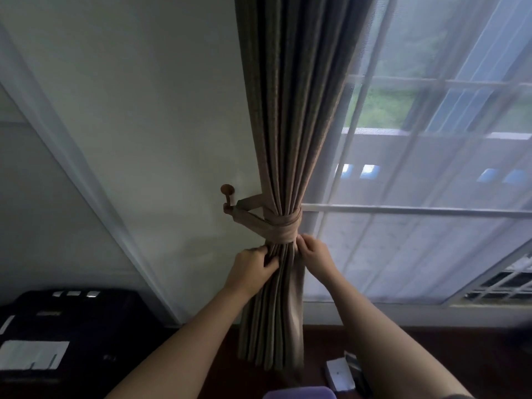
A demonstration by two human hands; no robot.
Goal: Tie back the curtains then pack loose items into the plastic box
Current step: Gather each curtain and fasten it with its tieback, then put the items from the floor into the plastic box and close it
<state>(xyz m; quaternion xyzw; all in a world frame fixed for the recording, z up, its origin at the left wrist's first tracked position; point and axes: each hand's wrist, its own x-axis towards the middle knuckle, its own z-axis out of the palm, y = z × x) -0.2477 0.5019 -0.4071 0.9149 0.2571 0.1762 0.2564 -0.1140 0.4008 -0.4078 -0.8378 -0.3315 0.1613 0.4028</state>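
A brown pleated curtain (290, 116) hangs gathered beside the window. A matching fabric tieback (280, 226) is wrapped around it and runs left to a wooden wall hook (228, 197). My left hand (253, 267) pinches the curtain folds just under the tieback on the left side. My right hand (312, 251) grips the folds on the right side at the tieback's lower edge. A purple edge, perhaps the plastic box (299, 393), shows at the bottom of the frame.
A sheer white curtain (417, 240) covers the window to the right. A black device with white paper (66, 329) sits at lower left. Small white and dark items (344, 372) lie on the dark surface at lower right.
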